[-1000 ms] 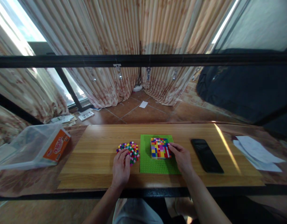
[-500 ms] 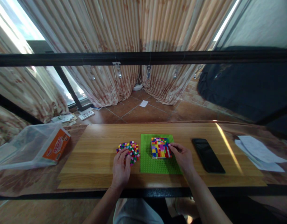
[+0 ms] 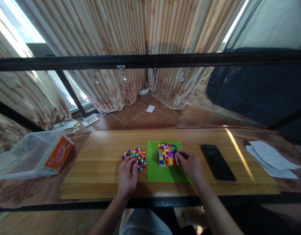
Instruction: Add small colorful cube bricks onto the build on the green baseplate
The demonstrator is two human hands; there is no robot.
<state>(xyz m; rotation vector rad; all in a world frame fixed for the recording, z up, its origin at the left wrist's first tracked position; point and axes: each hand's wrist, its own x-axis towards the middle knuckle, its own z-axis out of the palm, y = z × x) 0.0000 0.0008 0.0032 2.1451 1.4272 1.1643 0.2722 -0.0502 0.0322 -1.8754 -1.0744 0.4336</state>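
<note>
On the green studded baseplate (image 3: pixel 154 173) stands a squarish block of small multicoloured building bricks (image 3: pixel 168 155). At its right side, my right hand (image 3: pixel 191 164) has thumb and fingertips pinched together, touching the block's edge. Whatever lies between those fingertips is too small and covered to make out. Left of the baseplate is a pile of loose little bricks (image 3: pixel 140 159) in many colours. My left hand (image 3: pixel 127 176) rests at the pile's near-left side, fingers stretched over the bricks and thumb apart. Its fingers cover part of the pile.
A black phone (image 3: pixel 218 163) lies right of the baseplate on the wooden board (image 3: pixel 103 143). White papers (image 3: pixel 274 160) are farther right. At the left stands a clear plastic box (image 3: pixel 35 153) with an orange label. A dark bar (image 3: pixel 140 61) crosses beyond the table, before curtains.
The fingertips of my right hand have closed in slightly at the block's right edge, and the pinkish brick seen there before is hidden now. My left hand has stayed nearly still.
</note>
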